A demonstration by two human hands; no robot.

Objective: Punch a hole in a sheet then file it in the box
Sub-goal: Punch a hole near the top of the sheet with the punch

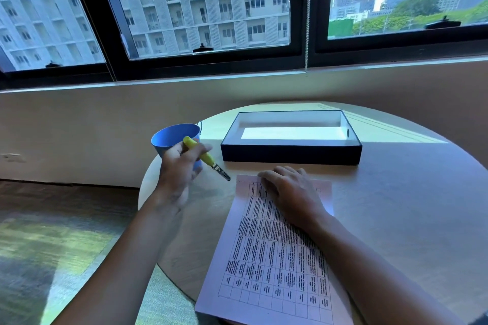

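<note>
A printed sheet (266,266) with a table of text lies on the round table, near its front edge. My right hand (290,190) rests flat on the sheet's top edge, fingers spread. A yellow-handled hole punch (206,158) with a metal tip is gripped in my left hand (179,166), which hovers left of the sheet's top left corner, the tip pointing down toward that corner. An open dark box (290,154) with a white inside stands behind the sheet.
A blue cup (169,137) stands at the table's left edge, just behind my left hand. The round wooden table (396,206) sits against a wall under a window. Floor lies to the left.
</note>
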